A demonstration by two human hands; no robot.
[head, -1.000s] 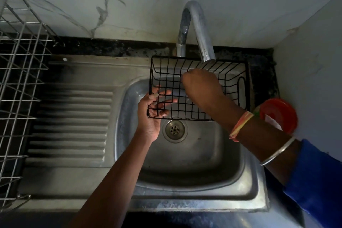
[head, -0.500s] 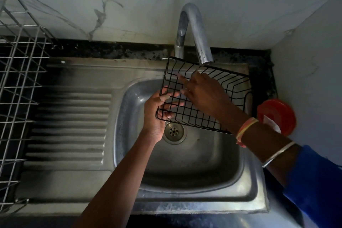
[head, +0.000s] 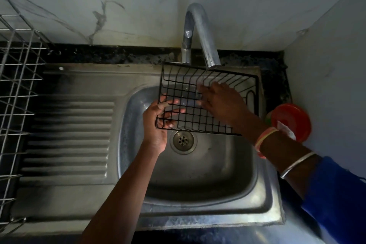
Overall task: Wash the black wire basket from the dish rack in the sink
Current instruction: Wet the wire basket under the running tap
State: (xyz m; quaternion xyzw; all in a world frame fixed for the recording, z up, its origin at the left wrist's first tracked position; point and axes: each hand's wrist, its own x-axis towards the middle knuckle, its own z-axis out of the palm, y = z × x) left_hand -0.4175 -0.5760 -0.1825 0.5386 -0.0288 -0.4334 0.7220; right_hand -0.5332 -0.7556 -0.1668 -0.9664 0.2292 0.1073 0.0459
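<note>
basket [head: 185,114] over sink [head: 198,182], under tap [head: 206,31] | dish rack [head: 17,85] far left | lid [head: 291,120] right of sink

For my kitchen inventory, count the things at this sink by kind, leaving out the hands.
Wire pieces: 2, black wire basket, silver wire dish rack
Steel fixtures: 2, stainless steel sink, curved steel tap
Red round lid: 1
Total: 5

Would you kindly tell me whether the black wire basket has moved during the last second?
Yes. The black wire basket has turned slightly clockwise: its near edge, earlier level above the drain, now slopes down to the right.
</note>
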